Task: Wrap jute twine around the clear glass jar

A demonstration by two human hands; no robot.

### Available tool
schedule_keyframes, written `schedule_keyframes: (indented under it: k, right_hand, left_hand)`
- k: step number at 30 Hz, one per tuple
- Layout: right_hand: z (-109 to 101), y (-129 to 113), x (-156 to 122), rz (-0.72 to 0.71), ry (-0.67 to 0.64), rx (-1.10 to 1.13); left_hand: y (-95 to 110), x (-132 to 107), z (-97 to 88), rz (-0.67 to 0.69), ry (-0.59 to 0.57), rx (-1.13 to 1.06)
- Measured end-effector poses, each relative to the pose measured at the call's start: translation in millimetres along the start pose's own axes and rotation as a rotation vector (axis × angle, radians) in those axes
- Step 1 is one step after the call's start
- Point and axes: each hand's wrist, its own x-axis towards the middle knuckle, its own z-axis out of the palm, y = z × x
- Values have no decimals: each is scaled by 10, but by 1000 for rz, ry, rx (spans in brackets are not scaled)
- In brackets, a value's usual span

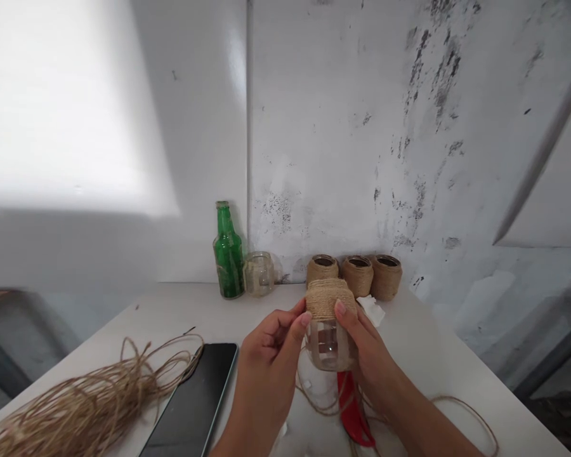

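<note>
Above the white tabletop (181,311), our left grip (271,343) and right grip (364,336) pinched a twine-wrapped glass jar (330,299) from both sides, steadying it.

Bright daylight, wide-lens bow toward the edges.
Blown-out patch on left wall (61,108), hard lower edge, shadow band beneath; source out of frame. Right wall (342,127) evenly lit. Mild glare on glass jar (328,346). Frame edges soft, no obvious motion blur.

Left hand (269,349), right hand (364,346) hold glass jar (328,346), upper part twine-wrapped.
</note>
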Motion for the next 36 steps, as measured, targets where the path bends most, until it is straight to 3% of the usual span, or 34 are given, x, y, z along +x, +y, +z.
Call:
schedule_keyframes:
  k: [8, 17, 24, 36]
  right_hand:
    - [-12, -5, 18, -11, -16, 14]
    - [-51, 4, 20, -47, -70, 30]
    - [-11, 15, 1, -59, -58, 44]
    - [28, -5, -26, -113, -33, -218]
  left_hand:
    - [-23, 13, -24, 42, -14, -64]
    - [-55, 34, -17, 36, 48, -27]
    - [17, 34, -1, 8, -60, -73]
    - [-103, -29, -20, 68, 6, 144]
